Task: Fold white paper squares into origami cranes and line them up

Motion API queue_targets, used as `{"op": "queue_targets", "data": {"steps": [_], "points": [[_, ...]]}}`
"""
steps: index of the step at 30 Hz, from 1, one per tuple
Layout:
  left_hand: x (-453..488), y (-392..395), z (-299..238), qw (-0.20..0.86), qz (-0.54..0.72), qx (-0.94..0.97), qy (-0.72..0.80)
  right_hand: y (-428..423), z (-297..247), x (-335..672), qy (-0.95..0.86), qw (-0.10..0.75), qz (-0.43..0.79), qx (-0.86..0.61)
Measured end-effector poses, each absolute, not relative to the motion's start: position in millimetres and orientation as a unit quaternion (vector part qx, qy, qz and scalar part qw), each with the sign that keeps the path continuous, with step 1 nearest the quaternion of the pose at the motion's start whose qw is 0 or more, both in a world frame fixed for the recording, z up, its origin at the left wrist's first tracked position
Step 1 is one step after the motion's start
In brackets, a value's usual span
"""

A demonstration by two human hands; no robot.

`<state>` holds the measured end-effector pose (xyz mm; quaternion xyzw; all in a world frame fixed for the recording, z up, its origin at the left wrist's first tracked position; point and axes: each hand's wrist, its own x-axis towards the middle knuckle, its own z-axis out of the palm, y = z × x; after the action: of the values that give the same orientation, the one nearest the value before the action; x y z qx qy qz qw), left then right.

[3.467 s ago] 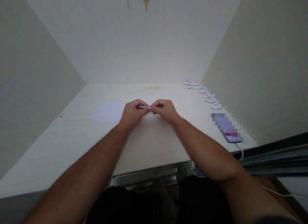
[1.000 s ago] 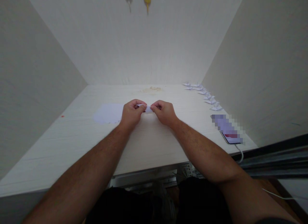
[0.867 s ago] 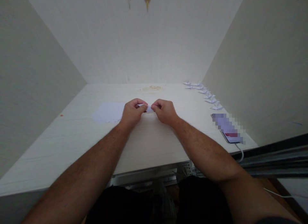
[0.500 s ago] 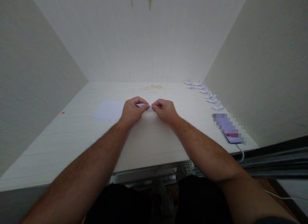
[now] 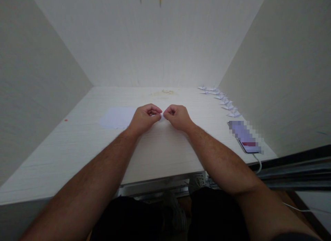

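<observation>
My left hand (image 5: 145, 118) and my right hand (image 5: 179, 117) meet fingertip to fingertip above the middle of the white table (image 5: 160, 154). Between them a small piece of folded white paper (image 5: 162, 116) shows as a pale sliver; the fingers cover most of it, so its shape cannot be made out. Thumb and fingers of the right hand pinch it from the right. On the other side the left thumb and forefinger close at its edge, with the remaining fingers curled. White paper sheets (image 5: 113, 117) lie flat, just left of my left wrist.
Several folded white paper cranes (image 5: 227, 105) line the table's back right edge. Nearer me lies a phone (image 5: 243, 137), its screen blurred out, with a white cable (image 5: 259, 164) running off the edge. Walls enclose the table at the back and both sides. A small orange spot (image 5: 66, 120) is at left.
Less of the folded paper shows between my hands now. My left fingers have shifted and curled a little, and the view has tilted slightly down. The cranes, sheets and phone stay put.
</observation>
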<state>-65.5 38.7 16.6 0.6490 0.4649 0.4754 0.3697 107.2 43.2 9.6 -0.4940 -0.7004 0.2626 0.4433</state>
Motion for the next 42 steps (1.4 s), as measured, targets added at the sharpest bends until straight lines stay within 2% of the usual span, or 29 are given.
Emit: {"op": "queue_targets", "data": {"steps": [6,12,14,21,29,37,42], "points": [[-64,40,17,0.409,0.519,0.592,0.462,47,3,103,-0.601,0.543,0.336,-0.481],[-60,41,13,0.418,0.556,0.553,0.459,48,-3,99,-0.616,0.48,0.388,-0.49],[-59,39,14,0.423,0.552,0.56,0.451,47,-3,99,-0.612,0.487,0.395,-0.482],[-59,36,18,0.386,0.517,0.584,0.492,45,0,98,-0.642,0.516,0.309,-0.474],[-56,38,14,0.453,0.526,0.529,0.488,42,0,100,-0.668,0.523,0.227,-0.478],[-55,39,13,0.444,0.538,0.509,0.504,38,3,103,-0.714,0.502,0.15,-0.464],[-53,37,14,0.503,0.548,0.46,0.485,37,3,103,-0.733,0.495,0.129,-0.448]]}}
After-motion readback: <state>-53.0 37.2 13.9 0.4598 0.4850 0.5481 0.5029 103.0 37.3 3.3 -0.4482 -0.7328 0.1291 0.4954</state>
